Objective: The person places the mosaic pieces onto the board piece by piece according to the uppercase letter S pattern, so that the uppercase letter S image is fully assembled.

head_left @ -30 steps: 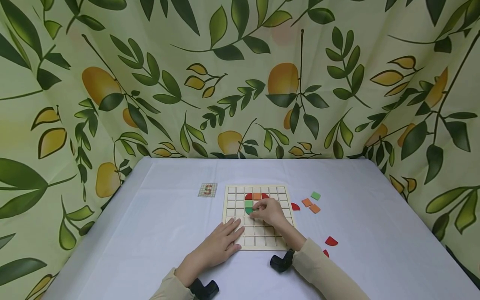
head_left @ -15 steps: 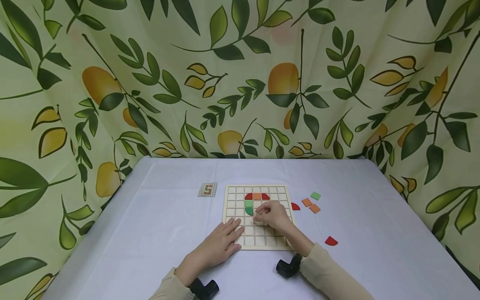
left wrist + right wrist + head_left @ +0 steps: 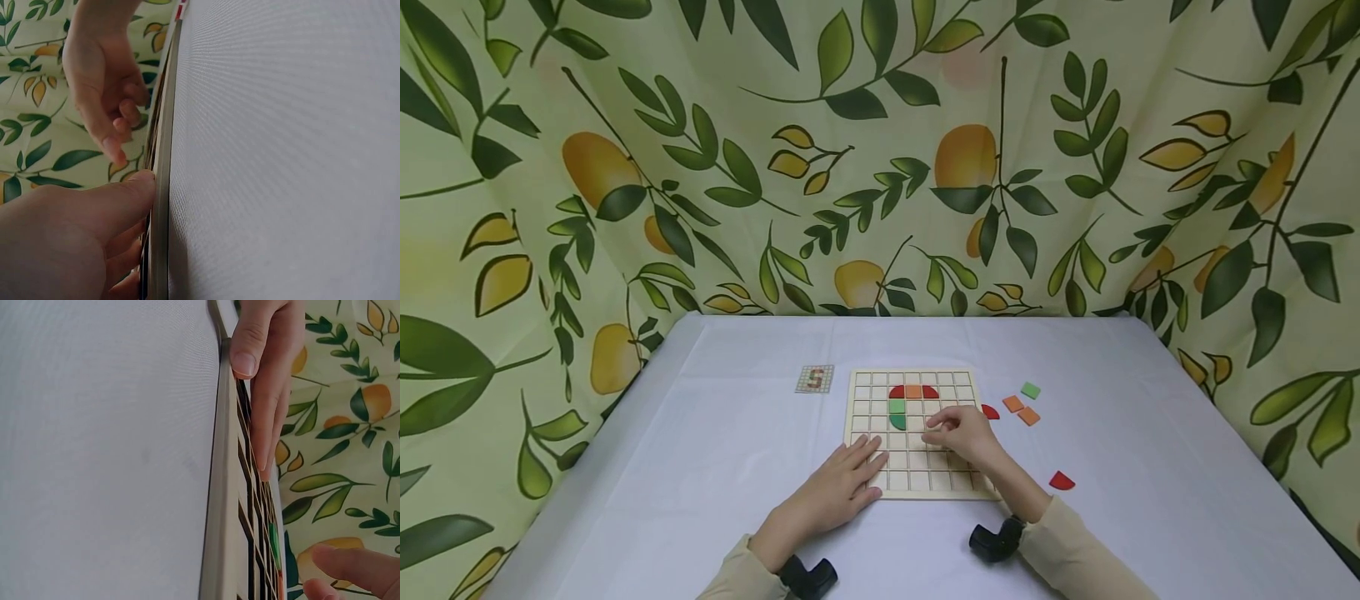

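Note:
A wooden grid board [image 3: 951, 492] lies on the table. In its upper cells sit a red quarter-circle tile [image 3: 897, 392], an orange square tile [image 3: 913, 392] and another red quarter-circle tile [image 3: 931, 392]. Below the left one are a light green square tile [image 3: 897, 407] and a dark green quarter-circle tile [image 3: 898, 422]. My left hand [image 3: 842, 487] rests with straight fingers on the board's lower left corner, its thumb [image 3: 134, 194] at the edge. Over the board's right half hovers my right hand [image 3: 968, 435], fingers loosely bent, nothing between thumb and fingertips.
Right of the board lie a red quarter-circle tile [image 3: 990, 412], two orange square tiles [image 3: 1028, 416] and a green square tile [image 3: 1031, 390]. Another red tile [image 3: 1062, 481] lies nearer my right sleeve. A small pattern card [image 3: 815, 379] sits left of the board.
My right hand has drawn back to the right from the dark green tile, uncovering it and the right-hand red tile. My sleeve now covers a red tile at the lower right. The left hand stays put.

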`<state>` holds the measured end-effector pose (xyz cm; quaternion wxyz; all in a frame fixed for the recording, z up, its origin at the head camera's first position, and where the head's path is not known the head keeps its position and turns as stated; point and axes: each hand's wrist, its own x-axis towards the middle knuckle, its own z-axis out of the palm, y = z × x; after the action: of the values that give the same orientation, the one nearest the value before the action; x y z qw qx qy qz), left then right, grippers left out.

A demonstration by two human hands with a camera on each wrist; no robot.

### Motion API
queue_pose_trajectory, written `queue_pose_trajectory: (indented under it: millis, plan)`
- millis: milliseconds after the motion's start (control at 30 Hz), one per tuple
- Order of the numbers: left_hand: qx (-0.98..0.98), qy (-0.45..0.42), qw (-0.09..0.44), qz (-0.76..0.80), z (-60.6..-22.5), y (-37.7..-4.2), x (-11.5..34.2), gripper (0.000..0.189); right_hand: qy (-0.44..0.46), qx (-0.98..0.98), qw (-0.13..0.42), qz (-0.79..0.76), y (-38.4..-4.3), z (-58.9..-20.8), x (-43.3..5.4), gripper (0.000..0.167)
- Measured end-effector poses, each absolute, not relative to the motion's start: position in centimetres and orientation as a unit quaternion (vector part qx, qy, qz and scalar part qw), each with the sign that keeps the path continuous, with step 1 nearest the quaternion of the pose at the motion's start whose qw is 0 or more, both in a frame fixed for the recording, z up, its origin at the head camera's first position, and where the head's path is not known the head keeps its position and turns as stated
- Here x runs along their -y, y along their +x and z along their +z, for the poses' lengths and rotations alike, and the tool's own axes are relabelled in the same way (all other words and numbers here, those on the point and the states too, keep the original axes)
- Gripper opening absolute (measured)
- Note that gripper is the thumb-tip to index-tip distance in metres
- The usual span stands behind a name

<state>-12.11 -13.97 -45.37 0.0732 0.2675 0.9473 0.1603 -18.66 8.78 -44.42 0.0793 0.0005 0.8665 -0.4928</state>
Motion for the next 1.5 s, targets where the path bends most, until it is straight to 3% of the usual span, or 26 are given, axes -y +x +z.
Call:
queue_pose_trajectory:
  millis: [400,1167,1500]
  plan:
    - [-0.947,0.270,0.074,0.159,-45.3,-12.1,14.0,0.053,-0.003,-0.869,0.070,-0.490,-18.7,-44.0,-11.1,0.021]
    - [-0.947,0.267,0.075,0.160,-45.5,-12.2,14.0,0.053,0.066,-0.877,0.036,-0.474,-19.3,-44.1,-16.1,0.026]
    - [-0.947,0.270,0.075,0.160,-45.5,-12.2,14.0,0.053,0.116,-0.870,0.045,-0.476,-19.4,-44.0,-18.0,0.033]
